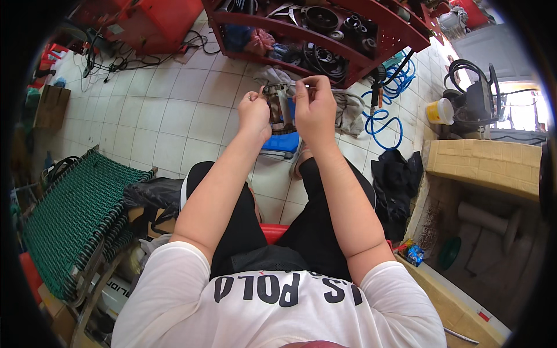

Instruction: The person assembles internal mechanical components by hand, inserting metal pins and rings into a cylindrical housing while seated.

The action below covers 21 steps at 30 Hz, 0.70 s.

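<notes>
Out in front of me, between my knees, both hands are raised around a frame-shaped, worn metal part [281,111]. My left hand [254,116] is closed on its left side, thumb at the top edge. At its upper right, my right hand [316,107] is closed with thumb and fingers pinched near a thin shiny piece too small to name. Whether the right hand also grips the metal part is hard to see. Below the part is a blue plastic object [281,146], partly hidden by it. Grey rags [350,114] lie behind my right hand.
A dark red tool cart [255,22] with loose parts stands ahead. Blue hose [387,119] coils at the right, near a white bucket [441,111] and a yellowish ledge [484,164]. A green woven folding bed [75,211] is at the left. Black cloth [396,185] lies by my right knee.
</notes>
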### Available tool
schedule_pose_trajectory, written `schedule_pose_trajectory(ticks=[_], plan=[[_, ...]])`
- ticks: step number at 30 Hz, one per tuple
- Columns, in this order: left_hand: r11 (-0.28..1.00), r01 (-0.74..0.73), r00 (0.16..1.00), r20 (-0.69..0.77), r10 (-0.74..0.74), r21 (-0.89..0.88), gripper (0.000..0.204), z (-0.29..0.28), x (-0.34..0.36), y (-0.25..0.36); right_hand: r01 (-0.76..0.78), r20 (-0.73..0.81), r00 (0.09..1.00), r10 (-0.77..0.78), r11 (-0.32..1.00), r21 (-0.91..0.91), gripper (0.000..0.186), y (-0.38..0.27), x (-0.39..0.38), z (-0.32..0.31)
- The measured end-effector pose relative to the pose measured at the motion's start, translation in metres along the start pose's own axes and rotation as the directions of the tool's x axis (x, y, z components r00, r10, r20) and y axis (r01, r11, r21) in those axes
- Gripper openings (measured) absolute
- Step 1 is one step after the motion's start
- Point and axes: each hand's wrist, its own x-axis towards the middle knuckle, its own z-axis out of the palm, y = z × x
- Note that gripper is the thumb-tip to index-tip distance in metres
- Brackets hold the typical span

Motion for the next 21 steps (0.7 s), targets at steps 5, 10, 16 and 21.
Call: schedule_pose_trajectory(ticks=[5,10,16,21], plan=[[0.987,0.148,0.989,0.013,-0.149,0.065,0.017,0.003,0.001,-0.003,-0.371,0.153,0.926,0.345,0.757,0.538,0.01,0.015,0.008,-0.008],[0.969,0.241,0.969,0.036,-0.243,0.05,0.019,0.009,-0.01,0.005,-0.321,0.362,0.895,0.262,0.94,0.115,0.023,0.027,0.007,-0.012],[0.948,0.289,0.952,0.066,-0.3,0.136,0.011,0.003,-0.007,0.006,-0.171,0.387,0.898,0.209,0.976,-0.132,0.045,0.013,0.009,-0.019],[0.961,0.211,0.97,0.083,-0.229,0.181,0.007,0.002,-0.004,-0.007,-0.119,0.356,0.92,0.161,0.983,-0.138,0.037,0.031,0.01,-0.014]])
